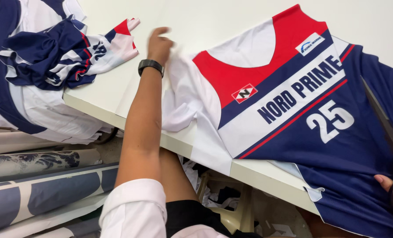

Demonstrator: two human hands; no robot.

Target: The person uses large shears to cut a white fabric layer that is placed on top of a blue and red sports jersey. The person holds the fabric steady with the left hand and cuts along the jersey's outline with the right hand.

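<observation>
A sleeveless sports jersey (320,132) in navy, white and red lies spread on the white table (117,92), its lower part hanging over the front edge. My left hand (159,44), with a black watch on the wrist, rests on the jersey's white shoulder edge; its fingers are blurred. My right hand (392,194) is at the right edge of view and grips the black handles of a pair of scissors (388,128), whose blades lie over the navy cloth.
A heap of crumpled navy, white and red cloth pieces (59,53) sits at the table's left end and spills over it. Printed fabric rolls (42,185) lie below on the left. A bin of scraps (223,198) stands under the table.
</observation>
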